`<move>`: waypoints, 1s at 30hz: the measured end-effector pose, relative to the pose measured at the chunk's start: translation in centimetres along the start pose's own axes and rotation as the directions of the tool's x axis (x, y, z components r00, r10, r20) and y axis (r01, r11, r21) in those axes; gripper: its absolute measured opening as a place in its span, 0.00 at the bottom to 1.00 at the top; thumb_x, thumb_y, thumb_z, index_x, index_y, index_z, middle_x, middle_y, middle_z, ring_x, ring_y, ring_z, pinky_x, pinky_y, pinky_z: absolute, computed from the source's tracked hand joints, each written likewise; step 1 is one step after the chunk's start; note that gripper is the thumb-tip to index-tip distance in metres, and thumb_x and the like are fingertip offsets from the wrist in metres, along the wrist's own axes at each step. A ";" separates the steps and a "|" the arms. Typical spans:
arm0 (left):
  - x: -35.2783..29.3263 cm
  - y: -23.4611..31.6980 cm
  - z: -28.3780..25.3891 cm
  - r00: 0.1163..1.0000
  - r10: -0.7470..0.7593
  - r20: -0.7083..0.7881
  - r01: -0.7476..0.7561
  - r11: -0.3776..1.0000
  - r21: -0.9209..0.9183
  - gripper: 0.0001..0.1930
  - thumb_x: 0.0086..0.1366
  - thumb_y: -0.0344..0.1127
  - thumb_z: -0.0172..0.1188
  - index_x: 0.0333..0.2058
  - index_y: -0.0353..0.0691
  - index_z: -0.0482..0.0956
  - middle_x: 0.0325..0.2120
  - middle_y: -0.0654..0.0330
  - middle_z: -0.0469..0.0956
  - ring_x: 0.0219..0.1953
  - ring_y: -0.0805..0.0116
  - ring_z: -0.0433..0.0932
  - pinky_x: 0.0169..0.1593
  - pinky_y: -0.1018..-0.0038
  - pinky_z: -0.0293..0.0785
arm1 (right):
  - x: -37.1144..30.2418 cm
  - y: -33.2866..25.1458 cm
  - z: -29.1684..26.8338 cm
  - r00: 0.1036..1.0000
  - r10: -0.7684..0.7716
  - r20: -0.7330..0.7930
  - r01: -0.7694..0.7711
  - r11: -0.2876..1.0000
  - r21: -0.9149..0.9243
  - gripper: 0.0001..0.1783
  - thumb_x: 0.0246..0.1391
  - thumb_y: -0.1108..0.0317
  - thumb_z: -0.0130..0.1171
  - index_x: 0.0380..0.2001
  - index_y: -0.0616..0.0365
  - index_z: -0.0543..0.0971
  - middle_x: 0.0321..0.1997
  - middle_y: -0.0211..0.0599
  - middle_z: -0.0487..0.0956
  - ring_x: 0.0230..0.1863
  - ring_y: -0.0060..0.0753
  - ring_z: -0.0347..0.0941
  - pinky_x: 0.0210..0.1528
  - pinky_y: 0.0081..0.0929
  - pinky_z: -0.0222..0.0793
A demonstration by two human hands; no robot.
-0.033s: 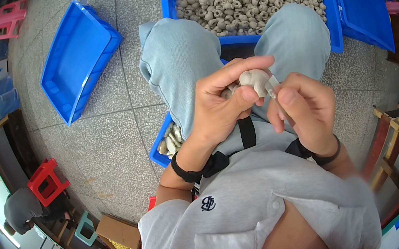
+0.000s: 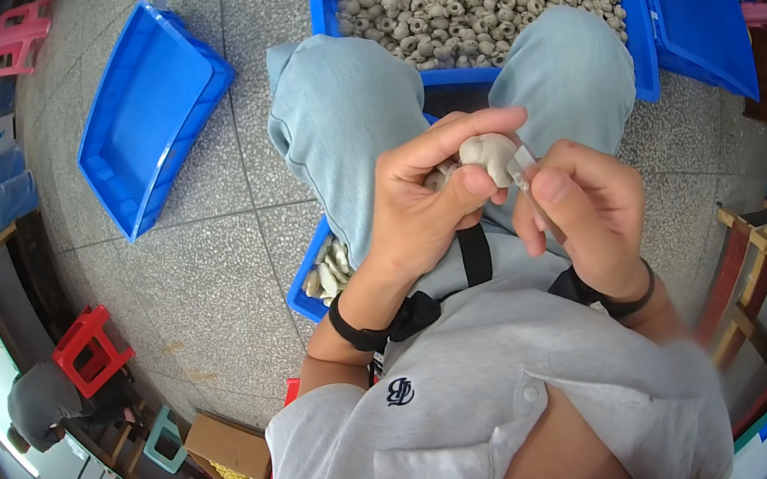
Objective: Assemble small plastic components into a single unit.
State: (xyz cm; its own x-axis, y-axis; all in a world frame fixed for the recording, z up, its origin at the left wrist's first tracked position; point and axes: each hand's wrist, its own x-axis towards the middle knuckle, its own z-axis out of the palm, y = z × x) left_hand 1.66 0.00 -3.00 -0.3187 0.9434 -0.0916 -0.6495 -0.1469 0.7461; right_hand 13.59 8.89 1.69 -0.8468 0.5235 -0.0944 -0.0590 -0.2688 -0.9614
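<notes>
Above my lap, my left hand [image 2: 423,205] is closed around a pale grey, rounded, lobed piece that looks like clay [image 2: 487,154], gripped between thumb and fingers. More grey material [image 2: 438,176] shows behind the thumb, mostly hidden in the palm. My right hand [image 2: 593,212] pinches a thin, flat, partly shiny blade-like strip [image 2: 523,163] between thumb and fingers. The strip's tip meets the right side of the grey piece. Its lower part is hidden by my right thumb.
Beyond my knees stands a blue bin [image 2: 454,75] full of small grey hollow pieces. Another blue bin [image 2: 698,14] is right of it, and a blue tray [image 2: 146,125] lies left. By my left leg, a small blue bin [image 2: 299,299] holds pale pieces. A person [image 2: 42,406] is at far left.
</notes>
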 end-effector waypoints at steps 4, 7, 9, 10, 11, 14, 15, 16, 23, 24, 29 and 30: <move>0.0 0.0 0.0 1.000 0.002 0.005 -0.002 1.000 -0.008 0.22 0.55 0.42 0.58 0.45 0.34 0.71 0.29 0.65 0.71 0.25 0.83 0.67 0.18 0.90 0.55 | 0.0 -0.2 0.0 1.000 0.014 0.005 -0.014 1.000 -0.029 0.10 0.56 0.71 0.46 0.23 0.65 0.71 0.13 0.27 0.67 0.15 0.12 0.59 0.16 0.13 0.52; 0.1 0.0 0.0 1.000 0.001 0.003 -0.001 1.000 -0.007 0.22 0.55 0.42 0.58 0.45 0.34 0.71 0.29 0.65 0.71 0.25 0.83 0.67 0.18 0.90 0.55 | 0.1 -0.2 0.0 1.000 0.013 0.004 -0.012 0.999 -0.042 0.10 0.56 0.71 0.46 0.23 0.65 0.71 0.12 0.27 0.67 0.15 0.12 0.59 0.16 0.13 0.52; 0.0 0.0 0.0 1.000 -0.001 0.000 0.001 1.000 -0.005 0.22 0.55 0.42 0.58 0.45 0.34 0.71 0.29 0.65 0.71 0.25 0.83 0.67 0.18 0.90 0.56 | 0.1 -0.2 0.0 1.000 0.011 0.009 -0.011 0.999 -0.051 0.10 0.56 0.71 0.46 0.23 0.64 0.71 0.12 0.27 0.67 0.15 0.12 0.59 0.16 0.13 0.52; 0.0 0.0 0.0 1.000 -0.001 0.000 0.001 1.000 -0.006 0.22 0.55 0.42 0.58 0.45 0.34 0.71 0.29 0.65 0.71 0.25 0.83 0.67 0.18 0.91 0.56 | 0.1 -0.2 0.0 1.000 0.009 0.007 -0.008 0.998 -0.056 0.10 0.56 0.71 0.46 0.23 0.64 0.71 0.12 0.27 0.66 0.15 0.12 0.59 0.16 0.13 0.52; 0.0 0.0 0.0 1.000 -0.001 0.000 0.001 1.000 -0.006 0.22 0.55 0.43 0.58 0.45 0.34 0.71 0.29 0.65 0.72 0.25 0.83 0.68 0.18 0.91 0.56 | 0.1 -0.2 0.0 1.000 0.006 0.006 -0.006 0.998 -0.060 0.10 0.56 0.71 0.46 0.23 0.64 0.71 0.12 0.27 0.66 0.15 0.12 0.59 0.16 0.13 0.52; 0.0 0.0 0.0 1.000 -0.004 -0.004 0.004 1.000 -0.002 0.22 0.55 0.43 0.58 0.45 0.35 0.72 0.29 0.65 0.72 0.25 0.83 0.68 0.18 0.91 0.56 | 0.1 -0.1 0.1 1.000 0.008 -0.006 -0.008 0.998 -0.062 0.10 0.56 0.71 0.46 0.23 0.64 0.71 0.12 0.26 0.66 0.14 0.12 0.59 0.16 0.13 0.52; 0.0 0.0 0.0 1.000 -0.005 -0.006 0.005 1.000 0.000 0.22 0.54 0.43 0.58 0.45 0.35 0.72 0.29 0.65 0.72 0.25 0.83 0.68 0.18 0.91 0.56 | 0.1 -0.1 0.1 1.000 0.011 -0.010 -0.011 0.998 -0.061 0.10 0.56 0.71 0.46 0.23 0.64 0.71 0.12 0.26 0.66 0.14 0.12 0.59 0.16 0.13 0.52; 0.0 0.0 0.0 1.000 -0.006 -0.008 0.006 1.000 -0.001 0.22 0.54 0.43 0.58 0.45 0.35 0.72 0.29 0.65 0.72 0.25 0.83 0.68 0.18 0.91 0.56 | 0.1 -0.1 0.1 1.000 0.006 -0.006 -0.006 0.998 -0.065 0.10 0.56 0.71 0.46 0.23 0.64 0.71 0.12 0.26 0.66 0.14 0.12 0.59 0.16 0.13 0.52; 0.0 0.0 0.1 1.000 -0.002 -0.013 0.002 1.000 0.001 0.22 0.54 0.43 0.59 0.45 0.35 0.72 0.29 0.65 0.72 0.25 0.83 0.68 0.19 0.91 0.57 | 0.2 -0.1 0.0 1.000 0.004 0.010 -0.003 0.996 -0.088 0.11 0.55 0.71 0.47 0.22 0.65 0.71 0.12 0.26 0.66 0.14 0.12 0.59 0.16 0.13 0.52; 0.0 0.0 0.1 1.000 -0.003 -0.014 0.003 1.000 0.003 0.22 0.54 0.43 0.59 0.45 0.35 0.72 0.29 0.65 0.72 0.25 0.83 0.68 0.19 0.91 0.57 | 0.2 -0.1 0.0 1.000 0.006 0.011 -0.005 0.996 -0.088 0.10 0.55 0.71 0.47 0.22 0.65 0.71 0.12 0.26 0.66 0.14 0.11 0.59 0.16 0.13 0.52; 0.0 -0.1 0.0 1.000 -0.006 -0.021 0.007 1.000 0.028 0.22 0.55 0.42 0.58 0.45 0.34 0.72 0.30 0.65 0.72 0.25 0.84 0.67 0.19 0.91 0.56 | 0.2 0.2 0.2 1.000 -0.003 0.013 0.005 0.995 -0.097 0.10 0.55 0.71 0.46 0.24 0.66 0.71 0.12 0.26 0.66 0.15 0.11 0.59 0.16 0.13 0.52; 0.0 -0.1 0.0 1.000 -0.008 -0.023 0.009 0.999 0.035 0.21 0.55 0.41 0.58 0.45 0.34 0.72 0.30 0.65 0.72 0.25 0.84 0.67 0.19 0.91 0.56 | 0.2 0.3 0.2 1.000 -0.006 0.015 0.007 0.995 -0.096 0.10 0.55 0.71 0.46 0.25 0.66 0.71 0.12 0.26 0.66 0.15 0.11 0.59 0.16 0.13 0.52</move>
State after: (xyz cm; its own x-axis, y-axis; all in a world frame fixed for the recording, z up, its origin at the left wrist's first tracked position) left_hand 1.76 0.00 -3.09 -0.3296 0.9374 -0.1127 -0.6274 -0.1282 0.7681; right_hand 13.32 8.78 1.40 -0.8545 0.5125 -0.0849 -0.0143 -0.1866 -0.9823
